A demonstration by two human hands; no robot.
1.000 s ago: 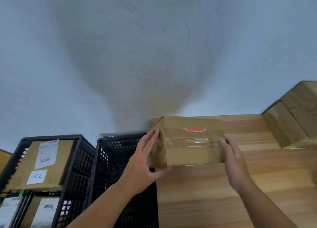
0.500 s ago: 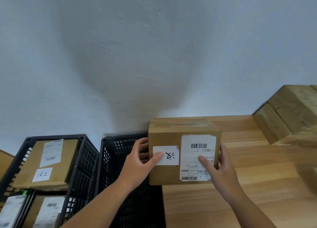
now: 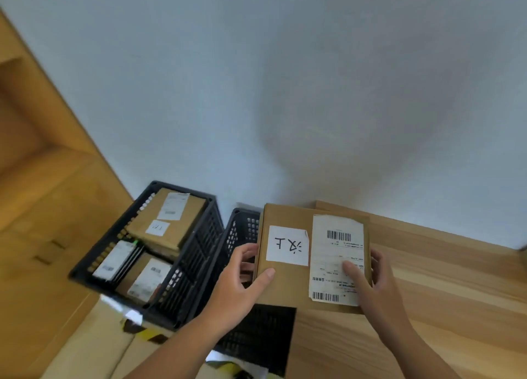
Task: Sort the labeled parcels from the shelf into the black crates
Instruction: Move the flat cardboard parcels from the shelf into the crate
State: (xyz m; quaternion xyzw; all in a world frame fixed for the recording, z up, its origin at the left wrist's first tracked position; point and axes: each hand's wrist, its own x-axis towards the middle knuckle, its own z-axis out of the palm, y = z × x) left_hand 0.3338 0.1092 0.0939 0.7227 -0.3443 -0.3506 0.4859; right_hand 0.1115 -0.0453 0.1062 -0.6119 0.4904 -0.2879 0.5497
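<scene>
Parcel: a brown cardboard parcel (image 3: 285,284) is held up in both hands with its labeled face turned to the camera. It hangs over the line where the near crate meets the wooden shelf.
Labels: a white handwritten slip (image 3: 288,245) sits on the left of that face. A printed shipping label (image 3: 336,253) with 2 barcodes runs down the right.
Left hand: the left hand (image 3: 239,287) has its grip on the parcel's left edge, thumb laid flat on the cardboard below the slip and fingers curled round the side.
Right hand: the right hand (image 3: 376,290) grips the right edge, thumb pressed on the shipping label and fingers wrapped behind.
Near crate: a black slatted crate (image 3: 242,230) stands against the shelf's left end, partly hidden by the parcel and the left forearm. Its inside shows only dark.
Far crate: a 2nd black crate (image 3: 199,253) stands just left of it, touching or nearly so. It holds what appear to be 3 labeled packages (image 3: 168,221), blurred at this angle.
Shelf: the pale wooden shelf (image 3: 427,293) runs off to the right, below the parcel's right half.
Backdrop: a grey-white wall (image 3: 285,93) rises behind. A blurred wooden panel (image 3: 42,179) fills the left edge.
</scene>
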